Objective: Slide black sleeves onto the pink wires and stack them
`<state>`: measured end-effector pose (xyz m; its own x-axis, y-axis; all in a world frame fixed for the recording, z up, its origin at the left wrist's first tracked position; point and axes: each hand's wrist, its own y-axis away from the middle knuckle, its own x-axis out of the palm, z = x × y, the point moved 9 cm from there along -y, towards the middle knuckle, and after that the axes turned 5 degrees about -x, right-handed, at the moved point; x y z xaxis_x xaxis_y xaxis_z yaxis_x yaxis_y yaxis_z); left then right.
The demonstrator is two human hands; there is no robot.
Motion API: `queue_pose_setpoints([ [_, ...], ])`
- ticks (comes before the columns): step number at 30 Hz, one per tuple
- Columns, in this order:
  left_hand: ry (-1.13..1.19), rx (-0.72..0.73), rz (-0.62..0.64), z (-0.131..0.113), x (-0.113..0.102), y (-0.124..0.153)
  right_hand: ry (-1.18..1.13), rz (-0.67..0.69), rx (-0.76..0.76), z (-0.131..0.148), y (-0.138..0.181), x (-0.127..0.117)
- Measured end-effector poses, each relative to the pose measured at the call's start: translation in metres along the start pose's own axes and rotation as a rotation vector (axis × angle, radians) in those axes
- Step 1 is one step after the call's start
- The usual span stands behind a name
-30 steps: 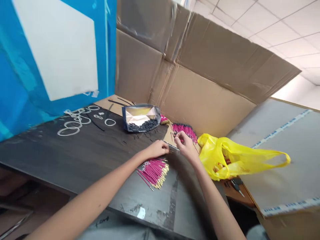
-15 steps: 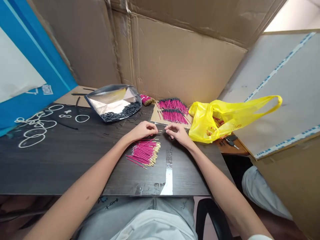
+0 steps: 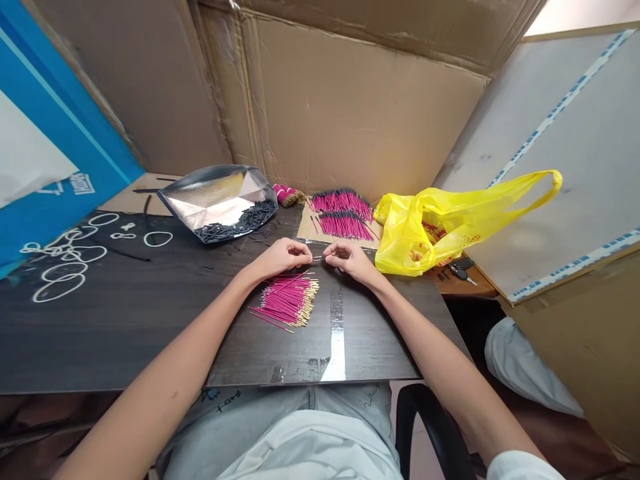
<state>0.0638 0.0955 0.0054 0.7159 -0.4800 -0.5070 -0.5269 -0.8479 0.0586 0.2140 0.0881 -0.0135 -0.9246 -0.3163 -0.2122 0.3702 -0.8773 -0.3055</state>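
My left hand (image 3: 283,257) is closed in a pinch on thin magenta wires whose bare metal tips (image 3: 317,259) stick out toward the right. Facing it, my right hand (image 3: 351,261) pinches a small black tube (image 3: 323,258), mostly hidden by the fingers. Tips and tube meet or nearly meet; contact is too small to confirm. Just below my left hand lies a pile of magenta wires (image 3: 285,300) with gold-coloured ends. Behind my hands, two rows of magenta wires with black ends (image 3: 345,225) rest on a cardboard piece (image 3: 306,229).
An open foil bag (image 3: 200,200) of short black tubes (image 3: 245,221) stands at back left, near a magenta wire bundle (image 3: 287,195). White rubber bands (image 3: 60,280) lie far left. A yellow plastic bag (image 3: 415,230) and keys (image 3: 463,272) are on the right. Cardboard walls (image 3: 350,113) rise behind.
My hands have come closer together, bringing the black tube up to the wire tips. The whole view has shifted slightly; the wire pile looks the same.
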Motion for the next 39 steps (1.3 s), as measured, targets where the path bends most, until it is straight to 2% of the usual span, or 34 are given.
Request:
queue_pose_setpoints([
  [7,-0.041,0.003,0.001,0.0,-0.002,0.0,0.342,-0.037,-0.162,0.025,0.005,0.002],
  [10,-0.042,0.0,0.015,-0.001,-0.001,0.001,0.404,-0.054,-0.203,0.031,0.007,0.002],
  [15,-0.057,-0.006,0.014,0.001,-0.001,0.0,0.395,-0.068,-0.243,0.033,0.008,0.0],
  [23,-0.073,0.013,-0.005,0.0,-0.001,-0.002,0.256,-0.073,-0.169,0.018,0.004,-0.002],
  [30,-0.077,0.035,0.002,0.002,0.0,-0.002,0.364,-0.048,-0.24,0.029,0.006,0.008],
  [39,-0.079,0.029,0.015,-0.004,0.0,0.0,0.391,-0.031,-0.257,0.026,0.004,0.01],
])
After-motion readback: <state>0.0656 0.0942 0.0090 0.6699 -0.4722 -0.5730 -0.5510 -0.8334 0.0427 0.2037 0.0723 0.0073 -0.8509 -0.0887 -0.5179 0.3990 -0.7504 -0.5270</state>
